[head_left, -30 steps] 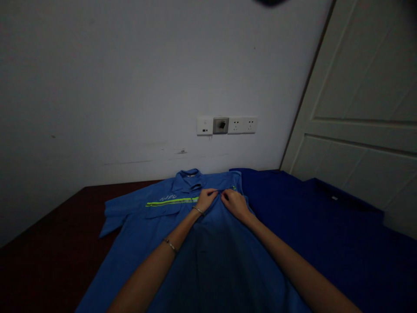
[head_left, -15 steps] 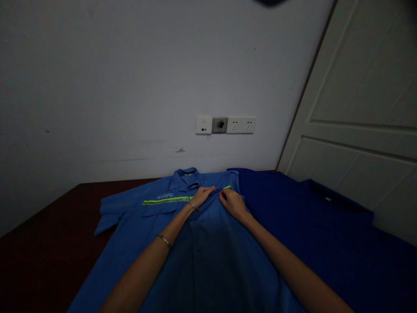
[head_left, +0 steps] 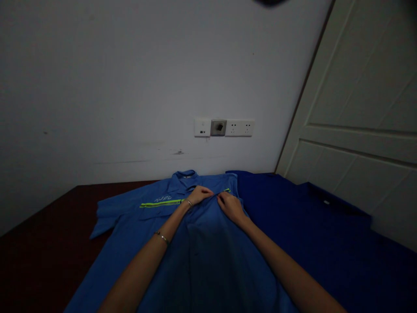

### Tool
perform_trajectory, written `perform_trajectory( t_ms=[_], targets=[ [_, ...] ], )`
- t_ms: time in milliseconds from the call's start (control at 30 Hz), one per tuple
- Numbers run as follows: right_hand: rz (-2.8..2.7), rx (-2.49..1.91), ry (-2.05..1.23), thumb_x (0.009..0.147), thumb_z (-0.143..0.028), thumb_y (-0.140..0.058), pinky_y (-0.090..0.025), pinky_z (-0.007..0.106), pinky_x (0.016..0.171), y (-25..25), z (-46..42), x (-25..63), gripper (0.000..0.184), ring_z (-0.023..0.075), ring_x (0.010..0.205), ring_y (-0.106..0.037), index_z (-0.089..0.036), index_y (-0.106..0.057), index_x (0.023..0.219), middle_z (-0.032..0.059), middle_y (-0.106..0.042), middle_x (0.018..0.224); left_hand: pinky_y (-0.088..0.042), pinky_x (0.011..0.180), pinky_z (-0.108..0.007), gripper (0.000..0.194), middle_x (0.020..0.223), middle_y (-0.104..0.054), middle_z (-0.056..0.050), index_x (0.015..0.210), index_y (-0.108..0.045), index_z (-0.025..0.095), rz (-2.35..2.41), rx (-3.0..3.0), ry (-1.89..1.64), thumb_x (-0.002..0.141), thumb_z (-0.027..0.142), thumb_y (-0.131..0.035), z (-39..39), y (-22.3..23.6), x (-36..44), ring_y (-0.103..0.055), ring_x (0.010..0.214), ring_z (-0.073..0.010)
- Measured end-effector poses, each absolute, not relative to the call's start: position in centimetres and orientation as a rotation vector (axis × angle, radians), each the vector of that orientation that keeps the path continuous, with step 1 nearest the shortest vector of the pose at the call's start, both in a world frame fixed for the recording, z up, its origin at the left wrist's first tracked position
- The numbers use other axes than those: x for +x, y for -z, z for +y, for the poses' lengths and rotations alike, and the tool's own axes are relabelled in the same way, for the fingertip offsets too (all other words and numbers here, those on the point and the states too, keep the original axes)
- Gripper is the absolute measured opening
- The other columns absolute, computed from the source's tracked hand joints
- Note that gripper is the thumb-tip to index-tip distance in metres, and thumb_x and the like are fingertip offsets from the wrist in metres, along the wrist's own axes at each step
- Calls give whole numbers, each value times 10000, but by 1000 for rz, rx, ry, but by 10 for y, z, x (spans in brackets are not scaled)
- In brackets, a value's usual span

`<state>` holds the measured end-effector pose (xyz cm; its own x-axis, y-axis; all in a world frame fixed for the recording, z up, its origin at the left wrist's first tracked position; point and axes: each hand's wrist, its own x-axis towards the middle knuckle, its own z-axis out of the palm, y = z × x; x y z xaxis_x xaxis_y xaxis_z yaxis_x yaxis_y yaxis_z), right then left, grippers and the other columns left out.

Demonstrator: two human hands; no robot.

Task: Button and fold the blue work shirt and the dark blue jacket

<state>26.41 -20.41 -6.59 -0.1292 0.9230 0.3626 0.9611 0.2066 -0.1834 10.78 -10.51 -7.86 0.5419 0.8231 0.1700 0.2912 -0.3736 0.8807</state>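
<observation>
A blue short-sleeved work shirt (head_left: pixel 130 243) lies face up with its collar toward the wall. A yellow-green stripe and pale lettering cross its chest. My left hand (head_left: pixel 197 195) is at the right part of the chest, fingers pinched on the shirt's cloth. Close beside it, my right hand (head_left: pixel 230 206) is curled with thumb and fingertips together on the same raised fold. The fold hides part of the stripe between the hands. Two thin bracelets circle my left wrist and forearm.
A darker blue garment (head_left: pixel 293 226) lies to the right, next to the shirt. The dark red-brown table top (head_left: pixel 48 234) shows at left. Behind stands a pale wall with a row of sockets (head_left: pixel 239 128); a white panelled door (head_left: pixel 358 108) slants at right.
The view has shifted slightly. Both hands stay at the same fold on the chest, with small changes in finger position; the right hand's fingers sit a little lower.
</observation>
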Motion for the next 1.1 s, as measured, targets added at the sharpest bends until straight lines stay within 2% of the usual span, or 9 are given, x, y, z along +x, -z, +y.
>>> perform_trajectory(
  t_ms=[267,833,1100],
  targets=[
    [-2087,-1705,125,901,-281,-310,-393,228,745,69,-204,266,280,155,861,-576,-174,-568,925,72,-620,951,-432,646,-219,231,721,-687,-36,778,-709,121,777,1965,-619,613,261,-630,-92,72,109,-569,637,-127],
    [-2024,-1592,23,891,-248,-348,-388,228,732,76,-200,269,231,141,830,-568,-176,-567,907,47,-616,926,-421,764,-258,200,734,-646,-26,734,-647,105,673,1852,-706,619,268,-657,-89,86,113,-571,724,-131],
    [-2000,-1618,50,891,-258,-346,-386,228,720,74,-203,268,236,141,833,-573,-181,-568,905,42,-620,920,-431,754,-245,206,784,-662,-39,770,-666,108,690,1873,-729,655,275,-635,-88,92,113,-573,756,-137]
  ],
)
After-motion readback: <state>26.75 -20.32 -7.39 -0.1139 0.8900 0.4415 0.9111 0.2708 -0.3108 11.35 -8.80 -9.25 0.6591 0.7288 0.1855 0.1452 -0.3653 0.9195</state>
